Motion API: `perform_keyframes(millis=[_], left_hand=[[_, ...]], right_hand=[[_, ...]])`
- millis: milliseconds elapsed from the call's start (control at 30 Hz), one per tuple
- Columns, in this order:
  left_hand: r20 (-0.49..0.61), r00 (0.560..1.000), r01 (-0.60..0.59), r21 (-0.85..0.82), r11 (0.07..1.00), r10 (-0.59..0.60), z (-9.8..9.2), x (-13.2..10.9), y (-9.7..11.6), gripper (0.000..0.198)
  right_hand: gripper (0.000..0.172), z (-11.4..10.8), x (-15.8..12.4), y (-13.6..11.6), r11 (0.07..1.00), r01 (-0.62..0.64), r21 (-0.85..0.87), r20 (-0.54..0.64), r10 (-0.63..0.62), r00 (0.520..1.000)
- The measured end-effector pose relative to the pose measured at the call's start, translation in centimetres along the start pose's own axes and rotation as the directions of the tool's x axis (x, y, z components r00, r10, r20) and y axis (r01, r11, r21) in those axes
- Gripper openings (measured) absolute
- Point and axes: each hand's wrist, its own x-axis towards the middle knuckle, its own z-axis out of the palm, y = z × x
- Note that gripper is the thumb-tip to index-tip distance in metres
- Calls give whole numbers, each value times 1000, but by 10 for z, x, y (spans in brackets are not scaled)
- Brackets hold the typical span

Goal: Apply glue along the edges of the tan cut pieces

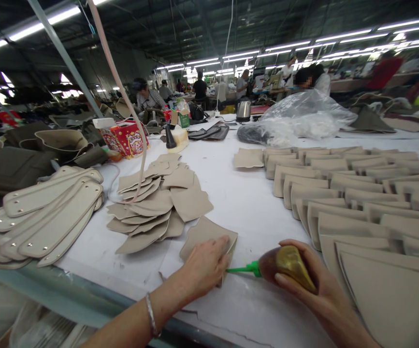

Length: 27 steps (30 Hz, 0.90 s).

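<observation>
My left hand presses down on a beige cut leather piece lying on the white table, fingers closed on its near edge. My right hand is wrapped round a brownish glue bottle whose green nozzle points left at the piece's edge, right by my left fingers. A loose heap of similar beige pieces lies just beyond to the left. Rows of overlapping beige pieces fill the table on the right.
Long beige studded strips are stacked at the left edge. A red printed box, a black bottle, a kettle and a clear plastic bag stand at the back. Other people work at far tables.
</observation>
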Motion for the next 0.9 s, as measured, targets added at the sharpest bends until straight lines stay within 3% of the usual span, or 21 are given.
perform_keyframes(millis=[167,400,567,800,900], left_hand=[[4,1000,-1,5,1000,1,-1,0,0,46],[14,1000,0,21,1000,-1,-1,0,1,45],[5,1000,-15,24,1000,15,0,0,1,44],[4,1000,-26,20,999,25,0,1,-1,43],[5,1000,-30,13,999,30,0,1,-2,42]], right_hand=[[46,4,-2,-3,993,-52,108,-22,54,998],[47,4,3,-1,999,-22,25,-102,25,994],[48,12,-5,-9,986,-96,140,-34,102,994],[54,-3,11,7,999,-48,-20,-177,44,983],[51,-2,7,7,999,-40,15,-109,41,993]])
